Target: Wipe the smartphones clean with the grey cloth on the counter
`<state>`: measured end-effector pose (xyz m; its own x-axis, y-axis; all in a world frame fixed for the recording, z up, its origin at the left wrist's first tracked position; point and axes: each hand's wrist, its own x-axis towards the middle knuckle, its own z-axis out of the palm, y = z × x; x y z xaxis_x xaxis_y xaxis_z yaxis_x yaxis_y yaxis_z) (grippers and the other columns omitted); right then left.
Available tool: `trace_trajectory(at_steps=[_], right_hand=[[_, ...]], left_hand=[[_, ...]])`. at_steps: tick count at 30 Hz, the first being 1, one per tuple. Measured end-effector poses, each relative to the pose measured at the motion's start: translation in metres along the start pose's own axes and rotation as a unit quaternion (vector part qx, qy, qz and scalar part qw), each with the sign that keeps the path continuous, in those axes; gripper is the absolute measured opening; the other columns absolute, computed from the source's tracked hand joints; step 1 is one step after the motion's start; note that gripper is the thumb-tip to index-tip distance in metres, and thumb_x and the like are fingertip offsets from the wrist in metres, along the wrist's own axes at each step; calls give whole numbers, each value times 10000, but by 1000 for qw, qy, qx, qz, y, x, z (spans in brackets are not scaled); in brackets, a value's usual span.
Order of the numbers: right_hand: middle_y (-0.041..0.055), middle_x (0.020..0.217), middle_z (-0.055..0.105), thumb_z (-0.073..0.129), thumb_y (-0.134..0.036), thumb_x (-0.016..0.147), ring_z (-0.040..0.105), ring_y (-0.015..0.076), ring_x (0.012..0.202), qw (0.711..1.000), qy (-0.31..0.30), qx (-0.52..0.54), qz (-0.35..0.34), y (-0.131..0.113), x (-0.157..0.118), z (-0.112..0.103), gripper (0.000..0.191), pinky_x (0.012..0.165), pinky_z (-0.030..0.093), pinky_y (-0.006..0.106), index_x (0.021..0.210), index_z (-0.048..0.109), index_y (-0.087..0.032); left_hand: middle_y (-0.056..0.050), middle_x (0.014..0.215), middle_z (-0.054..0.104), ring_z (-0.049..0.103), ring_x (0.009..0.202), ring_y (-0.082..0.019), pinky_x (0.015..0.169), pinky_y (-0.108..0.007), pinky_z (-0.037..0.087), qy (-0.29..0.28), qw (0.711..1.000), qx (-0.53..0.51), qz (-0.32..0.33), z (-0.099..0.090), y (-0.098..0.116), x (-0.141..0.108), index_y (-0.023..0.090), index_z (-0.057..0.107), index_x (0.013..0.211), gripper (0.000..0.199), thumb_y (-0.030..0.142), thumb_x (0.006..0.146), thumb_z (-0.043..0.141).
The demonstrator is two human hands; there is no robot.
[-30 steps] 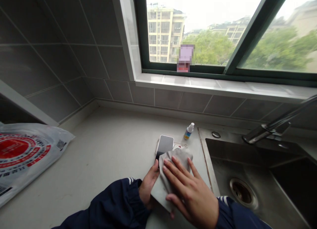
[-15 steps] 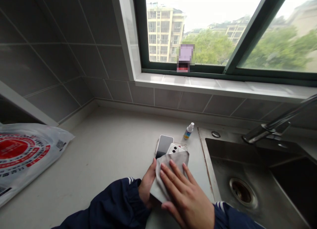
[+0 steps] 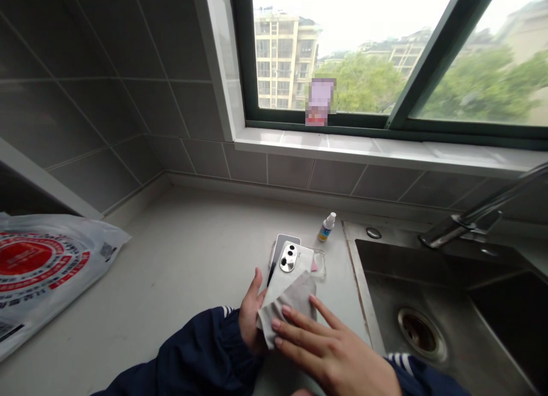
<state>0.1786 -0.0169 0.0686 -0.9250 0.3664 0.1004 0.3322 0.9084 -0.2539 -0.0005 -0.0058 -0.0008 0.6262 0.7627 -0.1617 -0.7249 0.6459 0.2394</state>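
Observation:
My left hand (image 3: pixel 252 313) is closed around the lower left side of a white smartphone (image 3: pixel 278 283). The phone is back up, its silver camera block toward the far end. Over its lower back lies a thin grey cloth (image 3: pixel 294 300), creased on the left. My right hand (image 3: pixel 329 350) lies flat on that cloth, fingers stretched and apart; its thumb is mostly out of sight. Just beyond the held phone, partly hidden by it, a second smartphone (image 3: pixel 289 238) rests on the counter. Beside it is a clear phone case (image 3: pixel 320 266) with something pink at it.
A small white spray bottle (image 3: pixel 327 227) stands on the counter (image 3: pixel 205 242) left of the steel sink (image 3: pixel 381 293). Above the sink reaches a faucet (image 3: pixel 449 230). At far left lies a plastic bag (image 3: pixel 55 265) with red print. A window sill (image 3: pixel 342 145) runs along the back.
My right hand and the cloth have slid toward me along the phone, uncovering its camera block and upper back. My left hand keeps its hold, with the thumb now more raised.

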Motion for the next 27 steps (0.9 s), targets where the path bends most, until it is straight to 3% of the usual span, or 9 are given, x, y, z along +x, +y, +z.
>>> trace_trajectory(at_steps=[5, 10, 15, 20, 24, 27], right_hand=[[2, 1504, 347, 477, -462, 957, 305, 229, 1400, 996, -23, 12, 80, 4, -12, -13, 547, 1191, 178, 443, 1449, 387, -240], [18, 1550, 227, 475, -452, 954, 241, 274, 1425, 989, -5, -45, 142, 10, -19, -2, 611, 1156, 247, 521, 1494, 286, -238], [62, 1570, 140, 413, -496, 966, 166, 298, 1444, 979, 6, -88, 182, 16, -16, 8, 681, 1121, 288, 562, 1520, 183, -174], [90, 1576, 113, 398, -491, 970, 116, 314, 1452, 967, 37, -127, 216, 23, -16, 11, 706, 1110, 280, 589, 1522, 145, -132], [92, 1570, 167, 410, -461, 972, 120, 321, 1450, 964, 74, -136, 216, 28, -17, 10, 677, 1107, 290, 585, 1519, 175, -139], [87, 1566, 187, 417, -447, 971, 117, 337, 1448, 966, 80, -134, 205, 25, -14, 12, 657, 1107, 290, 587, 1516, 201, -148]], left_hand=[[-198, 1146, 648, 601, 1078, -282, 984, -388, 373, -42, 999, -21, -10, 2, -1, 2, 52, 474, 1346, 830, 688, 880, 213], [-208, 1237, 594, 563, 1153, -292, 1041, -419, 319, -46, 999, -25, -1, 0, -1, 3, 70, 385, 1411, 798, 658, 895, 224], [-207, 1248, 580, 648, 954, -341, 784, -514, 470, -59, 994, 13, -86, -9, 3, -2, 186, 333, 1451, 819, 723, 855, 170], [-167, 954, 651, 675, 768, -319, 662, -474, 502, -59, 989, 52, -126, -11, 1, -3, 94, 500, 1311, 943, 786, 801, 114], [-231, 1034, 627, 672, 739, -304, 623, -454, 509, -76, 982, 79, -154, -12, -4, -2, 36, 579, 1165, 976, 797, 790, 97], [-224, 1003, 644, 674, 713, -300, 599, -447, 510, -91, 977, 88, -174, -15, -5, -2, 53, 575, 1179, 962, 799, 788, 110]])
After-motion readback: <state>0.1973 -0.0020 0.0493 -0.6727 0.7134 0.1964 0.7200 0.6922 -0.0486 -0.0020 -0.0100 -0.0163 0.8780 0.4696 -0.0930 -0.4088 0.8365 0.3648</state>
